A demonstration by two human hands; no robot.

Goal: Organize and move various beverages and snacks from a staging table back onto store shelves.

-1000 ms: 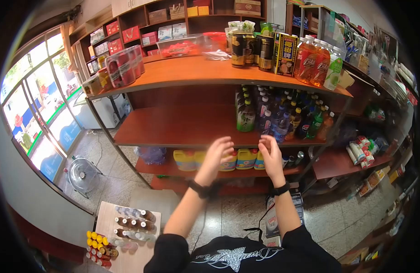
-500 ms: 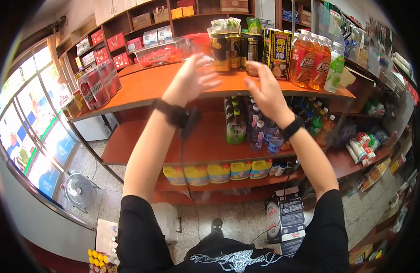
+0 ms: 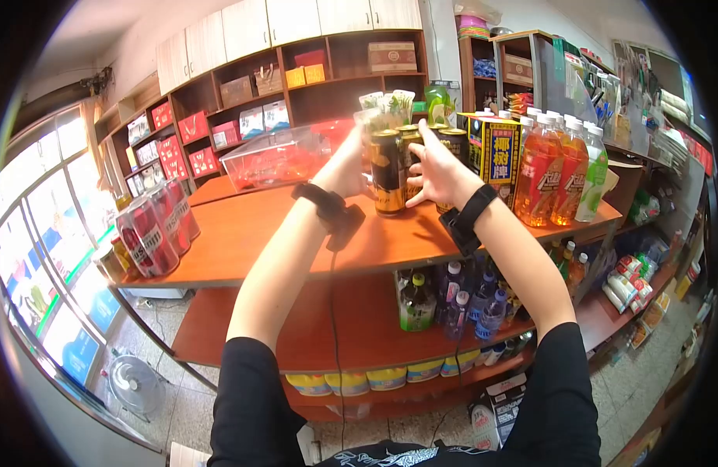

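A black and gold can (image 3: pixel 388 175) stands upright on the orange shelf top (image 3: pixel 296 226), with more dark cans behind it. My left hand (image 3: pixel 347 167) is at its left side, fingers apart and partly hidden behind the can. On the other side, my right hand (image 3: pixel 440 170) spreads its fingers near the can and in front of another dark can (image 3: pixel 454 144). Neither hand visibly grips anything. A black and yellow carton (image 3: pixel 495 152) is right of my right hand, followed by orange drink bottles (image 3: pixel 539 175) and a green-white bottle (image 3: pixel 592 183).
Red cans (image 3: pixel 147 237) stand at the shelf's left end. A clear box with red packets (image 3: pixel 277 165) sits behind my left hand. Lower down are bottles (image 3: pixel 416 303) and yellow jugs (image 3: pixel 386 377). A round fan (image 3: pixel 133 383) stands on the floor at left.
The view has tilted up, so the shelf top appears lower. Both hands have moved closer to the front black and gold can, one on each side.
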